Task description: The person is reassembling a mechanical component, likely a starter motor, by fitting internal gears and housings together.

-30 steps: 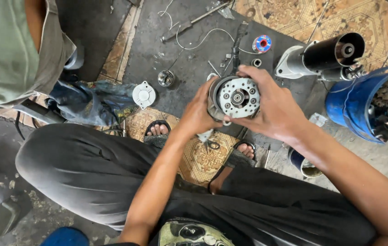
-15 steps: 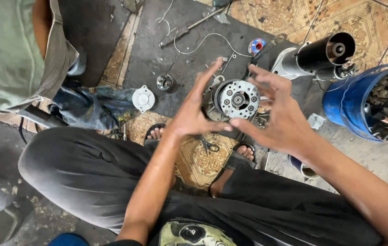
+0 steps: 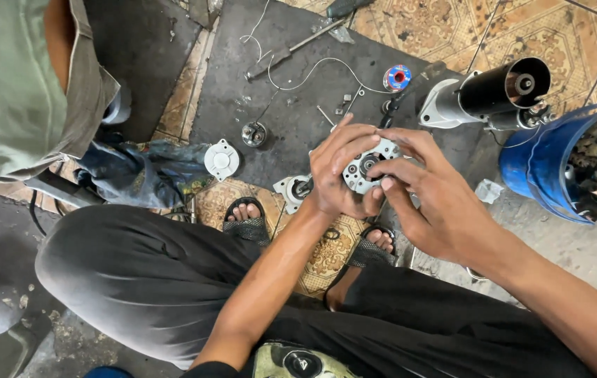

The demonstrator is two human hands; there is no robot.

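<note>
Hands (image 3: 382,178) now closed around round metal plate (image 3: 363,170)

Even soft daylight, sharp centre, wide-angle edge stretch

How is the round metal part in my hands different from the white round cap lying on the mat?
The metal part is grey with holes and held up by the left hand and right hand; the white cap is plain, smaller and lies untouched on the dark mat. Both are round.
</note>
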